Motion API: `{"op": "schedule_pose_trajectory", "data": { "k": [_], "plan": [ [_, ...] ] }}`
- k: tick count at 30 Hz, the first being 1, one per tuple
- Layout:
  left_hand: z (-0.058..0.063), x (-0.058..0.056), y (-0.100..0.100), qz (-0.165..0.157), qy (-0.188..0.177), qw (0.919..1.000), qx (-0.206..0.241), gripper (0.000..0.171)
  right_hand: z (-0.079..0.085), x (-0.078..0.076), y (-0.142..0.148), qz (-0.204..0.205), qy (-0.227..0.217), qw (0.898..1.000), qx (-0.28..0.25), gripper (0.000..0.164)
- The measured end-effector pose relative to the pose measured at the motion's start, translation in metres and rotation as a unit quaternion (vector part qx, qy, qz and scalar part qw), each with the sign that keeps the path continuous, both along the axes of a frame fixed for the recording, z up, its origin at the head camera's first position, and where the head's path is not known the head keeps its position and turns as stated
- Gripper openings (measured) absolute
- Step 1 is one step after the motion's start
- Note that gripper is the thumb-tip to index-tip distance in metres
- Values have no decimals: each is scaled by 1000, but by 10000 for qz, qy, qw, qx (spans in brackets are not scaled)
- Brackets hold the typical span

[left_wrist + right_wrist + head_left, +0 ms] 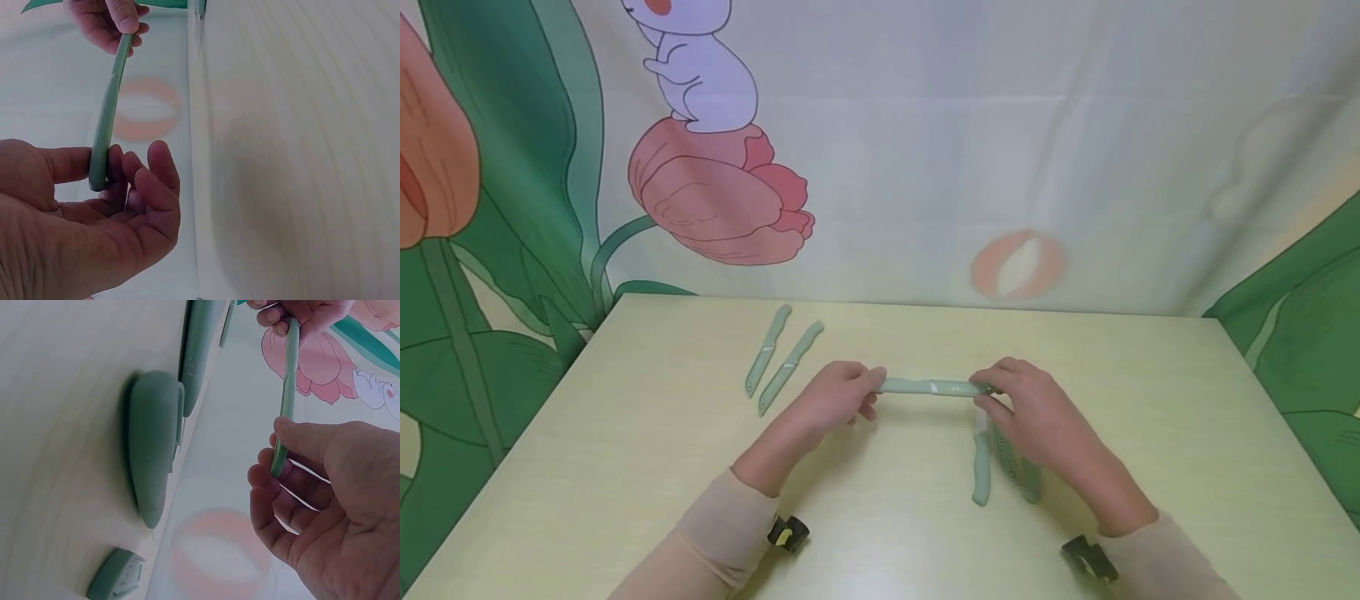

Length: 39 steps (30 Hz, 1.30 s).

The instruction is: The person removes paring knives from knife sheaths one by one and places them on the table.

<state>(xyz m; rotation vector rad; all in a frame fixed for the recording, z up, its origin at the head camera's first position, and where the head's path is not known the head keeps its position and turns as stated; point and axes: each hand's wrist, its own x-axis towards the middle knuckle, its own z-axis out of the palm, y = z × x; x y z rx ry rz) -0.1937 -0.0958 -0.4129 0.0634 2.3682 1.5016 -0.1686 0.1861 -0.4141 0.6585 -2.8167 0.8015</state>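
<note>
A pale green knife point(910, 386) in a matching sheath point(955, 388) is held level above the table, stretched between both hands. My left hand point(841, 395) pinches the handle end between thumb and fingers, also seen in the left wrist view, where the handle point(105, 125) points away. My right hand point(1037, 408) pinches the sheath's tip; in the right wrist view the thumb point(306, 434) lies along it. Below the right hand lie a bare knife point(981, 471) with a pale blade, a slotted green sheath point(1006, 454) and another green piece point(1032, 483), partly hidden by the hand.
Two sheathed green knives point(767, 350) lie side by side, slanting, at the back left of the table point(662, 433). Behind the table's far edge hangs a printed curtain point(887, 167) with flowers and a white animal. Each sleeve carries a black wrist mount point(788, 533).
</note>
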Motion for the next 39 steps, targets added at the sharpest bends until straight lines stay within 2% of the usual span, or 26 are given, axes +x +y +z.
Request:
{"op": "schedule_pose_trajectory", "data": {
  "k": [5,13,19,24,26,29,33,36,37,39],
  "plan": [
    [0,-1,0,-1,80,9999,122,35,2,1,0,-6,-74,10000,-51,24],
    [4,-1,1,128,502,9978,402,42,0,0,0,18,-40,10000,-52,24],
    [6,3,3,195,942,9953,-104,41,1,1,-1,18,-13,10000,-79,25],
    [4,6,8,-2,1700,9840,-541,42,1,1,-1,35,11,10000,-75,25],
    [3,8,10,-137,2081,9750,-765,45,2,2,-2,51,31,10000,-59,25],
    [1,10,13,-369,2701,9533,-1299,48,2,2,-2,78,81,9999,-45,26],
    [1,13,17,-657,3459,9096,-2207,49,2,3,-4,103,162,9998,-8,26],
    [0,15,19,-818,3844,8762,-2791,49,2,3,-5,123,221,9997,38,26],
    [0,15,20,-853,3928,8672,-2938,49,2,4,-5,136,242,9996,49,26],
    [0,16,21,-908,4016,8545,-3168,47,2,4,-6,161,281,9995,63,26]
  ]
}}
